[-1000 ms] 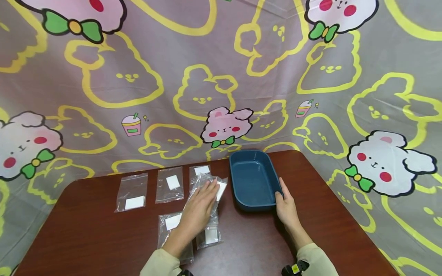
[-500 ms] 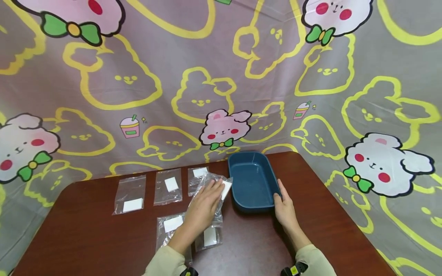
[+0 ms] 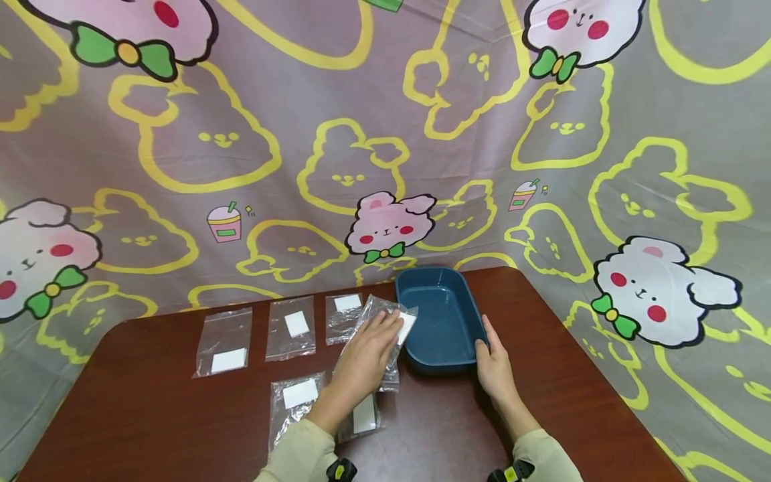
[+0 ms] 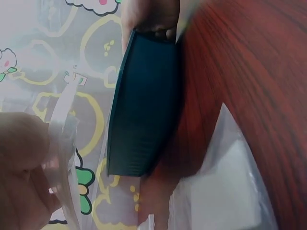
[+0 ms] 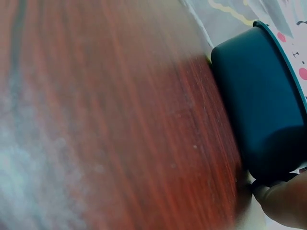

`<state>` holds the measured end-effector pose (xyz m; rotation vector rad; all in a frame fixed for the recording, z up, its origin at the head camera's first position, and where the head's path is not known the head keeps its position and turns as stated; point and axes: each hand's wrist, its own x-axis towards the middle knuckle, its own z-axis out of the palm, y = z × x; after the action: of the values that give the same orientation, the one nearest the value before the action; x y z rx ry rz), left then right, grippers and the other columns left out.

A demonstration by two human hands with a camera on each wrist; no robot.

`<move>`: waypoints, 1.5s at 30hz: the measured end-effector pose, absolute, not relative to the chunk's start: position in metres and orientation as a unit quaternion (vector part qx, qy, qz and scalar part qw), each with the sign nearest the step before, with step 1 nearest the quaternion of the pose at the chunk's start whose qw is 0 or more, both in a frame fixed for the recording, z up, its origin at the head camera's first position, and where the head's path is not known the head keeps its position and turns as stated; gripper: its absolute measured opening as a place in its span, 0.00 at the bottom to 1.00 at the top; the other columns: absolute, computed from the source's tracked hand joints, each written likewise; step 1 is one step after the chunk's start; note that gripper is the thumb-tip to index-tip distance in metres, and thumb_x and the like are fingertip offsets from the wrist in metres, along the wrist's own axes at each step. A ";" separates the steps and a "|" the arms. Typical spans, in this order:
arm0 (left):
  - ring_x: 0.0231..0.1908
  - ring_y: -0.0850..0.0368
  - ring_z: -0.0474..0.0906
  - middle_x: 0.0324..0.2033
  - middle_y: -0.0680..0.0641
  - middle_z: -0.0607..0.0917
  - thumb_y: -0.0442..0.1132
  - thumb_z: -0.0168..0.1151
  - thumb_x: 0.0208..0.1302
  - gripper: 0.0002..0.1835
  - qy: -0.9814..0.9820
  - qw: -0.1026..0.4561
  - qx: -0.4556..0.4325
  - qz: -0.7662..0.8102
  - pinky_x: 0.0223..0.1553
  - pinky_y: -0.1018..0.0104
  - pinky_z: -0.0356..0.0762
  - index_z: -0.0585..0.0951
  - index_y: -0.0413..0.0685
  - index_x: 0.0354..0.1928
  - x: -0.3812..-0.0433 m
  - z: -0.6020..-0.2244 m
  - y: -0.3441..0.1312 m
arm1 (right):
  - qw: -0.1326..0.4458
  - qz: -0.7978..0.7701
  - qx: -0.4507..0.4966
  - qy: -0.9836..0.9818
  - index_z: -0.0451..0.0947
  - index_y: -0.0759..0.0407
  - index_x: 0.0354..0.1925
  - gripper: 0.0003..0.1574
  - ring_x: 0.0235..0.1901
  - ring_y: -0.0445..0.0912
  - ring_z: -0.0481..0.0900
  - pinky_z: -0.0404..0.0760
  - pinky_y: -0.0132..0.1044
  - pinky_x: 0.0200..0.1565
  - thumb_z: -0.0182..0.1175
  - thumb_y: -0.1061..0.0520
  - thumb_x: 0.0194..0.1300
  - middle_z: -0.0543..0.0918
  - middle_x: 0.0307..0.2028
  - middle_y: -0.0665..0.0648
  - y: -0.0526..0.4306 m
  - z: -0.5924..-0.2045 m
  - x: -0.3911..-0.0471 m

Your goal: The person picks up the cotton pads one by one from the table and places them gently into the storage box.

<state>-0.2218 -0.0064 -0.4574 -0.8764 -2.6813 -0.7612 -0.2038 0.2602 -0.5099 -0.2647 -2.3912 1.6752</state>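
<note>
My left hand (image 3: 366, 351) holds a clear plastic zip bag (image 3: 390, 379) with a white card in it, lifted above the table. One corner of this bag overlaps the left rim of a dark blue rectangular tub (image 3: 442, 321) in the head view. The left wrist view shows the bag's plastic (image 4: 66, 148) bunched at the fingers, apart from the tub's side. My right hand (image 3: 498, 368) grips the tub at its near right corner, thumb on the rim side. No bag shows inside the tub.
More clear bags with white cards lie flat on the brown table (image 3: 150, 402): a far left bag (image 3: 224, 338), a middle bag (image 3: 291, 328), a third bag (image 3: 344, 320), and nearer ones (image 3: 295, 405) by my left forearm. A cartoon-print cloth (image 3: 301, 154) hangs behind.
My left hand has moved right with the zip bag, bringing it from beside the tub to its left rim. The right hand keeps its grip on the tub.
</note>
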 end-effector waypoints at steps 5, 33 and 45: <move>0.72 0.44 0.62 0.71 0.48 0.69 0.41 0.53 0.77 0.22 -0.908 0.113 -0.308 -0.261 0.72 0.45 0.55 0.73 0.48 0.70 -0.225 -0.455 0.002 | 0.108 0.567 -0.089 -0.812 0.50 0.55 0.80 0.36 0.76 0.53 0.48 0.48 0.54 0.74 0.43 0.62 0.78 0.55 0.77 0.59 0.260 -0.512 -0.205; 0.73 0.49 0.61 0.72 0.52 0.68 0.43 0.48 0.80 0.23 -0.919 0.079 -0.319 -0.216 0.73 0.51 0.57 0.71 0.53 0.73 -0.258 -0.437 0.073 | 0.116 0.568 -0.094 -0.810 0.52 0.56 0.79 0.35 0.75 0.55 0.52 0.51 0.57 0.74 0.44 0.63 0.78 0.57 0.76 0.62 0.260 -0.512 -0.205; 0.69 0.46 0.67 0.70 0.49 0.72 0.41 0.49 0.80 0.21 -0.926 0.094 -0.297 -0.211 0.69 0.48 0.65 0.75 0.50 0.69 -0.265 -0.433 0.110 | 0.117 0.565 -0.093 -0.811 0.53 0.55 0.79 0.35 0.75 0.56 0.52 0.51 0.57 0.73 0.43 0.63 0.78 0.57 0.76 0.63 0.261 -0.513 -0.206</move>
<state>-0.2646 0.1098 -0.4334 -0.8824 -2.7480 -0.6264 -0.2057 0.2613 -0.5132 -0.2731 -2.3745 1.6541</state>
